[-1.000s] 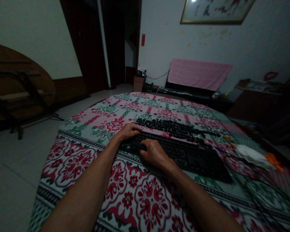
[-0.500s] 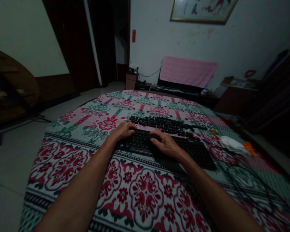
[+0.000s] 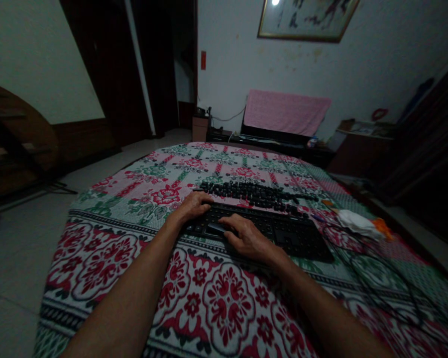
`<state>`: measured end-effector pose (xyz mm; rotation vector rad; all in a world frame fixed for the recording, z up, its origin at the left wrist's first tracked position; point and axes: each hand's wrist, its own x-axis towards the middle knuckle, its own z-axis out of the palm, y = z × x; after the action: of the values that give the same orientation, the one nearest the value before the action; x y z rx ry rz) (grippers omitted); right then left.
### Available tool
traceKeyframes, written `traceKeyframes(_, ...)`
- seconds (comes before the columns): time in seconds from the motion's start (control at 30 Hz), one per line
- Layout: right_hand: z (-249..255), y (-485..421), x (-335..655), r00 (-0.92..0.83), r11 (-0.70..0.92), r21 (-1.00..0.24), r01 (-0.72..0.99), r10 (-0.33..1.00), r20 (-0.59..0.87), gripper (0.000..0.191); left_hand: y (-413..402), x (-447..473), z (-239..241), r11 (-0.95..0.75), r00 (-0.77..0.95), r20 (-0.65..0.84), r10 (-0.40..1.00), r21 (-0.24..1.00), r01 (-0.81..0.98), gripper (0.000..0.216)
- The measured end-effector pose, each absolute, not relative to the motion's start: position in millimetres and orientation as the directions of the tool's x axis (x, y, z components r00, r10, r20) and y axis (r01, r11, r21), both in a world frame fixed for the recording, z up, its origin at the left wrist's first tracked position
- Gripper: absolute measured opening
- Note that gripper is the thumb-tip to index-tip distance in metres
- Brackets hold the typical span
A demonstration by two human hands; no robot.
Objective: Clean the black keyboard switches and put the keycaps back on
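Mid-frame, I see the left hand (image 3: 193, 206) gripping the keyboard (image 3: 308, 239), the right hand (image 3: 246, 237) pinching, apparently, a long key (image 3: 216, 227).

— What is shown of the left arm?
— The left hand (image 3: 195, 205) is bared, and so is the left forearm (image 3: 130, 283), broadened smoothly from a slimmer left wrist (image 3: 176, 219).
— And of the other?
— The right hand (image 3: 248, 237) is likewise uncovered; the same long, tapered shape is given to the right forearm (image 3: 323, 301).
— Can finer detail be read?
— Hardly; skin creases may be shown, but surfaces are dulled by dim light.
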<state>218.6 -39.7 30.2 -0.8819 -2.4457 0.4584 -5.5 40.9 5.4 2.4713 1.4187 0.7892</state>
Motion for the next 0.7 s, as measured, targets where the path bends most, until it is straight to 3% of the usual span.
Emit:
traceKeyframes(0.4,25.4,-42.3,214.3,-0.677,0.762,-0.305,0.571,0.647,0.350,0.024,43.6,-6.4,1.9,-0.513,0.391,0.349,0.852,0.406,0.756,0.029)
traceKeyframes(0.7,29.4,-43.4,218.1,-0.697,0.766,-0.327,0.554,0.641,0.321,0.024,41.5,-6.1,4.6,-0.517,0.397,0.344,0.851,0.408,0.753,0.029)
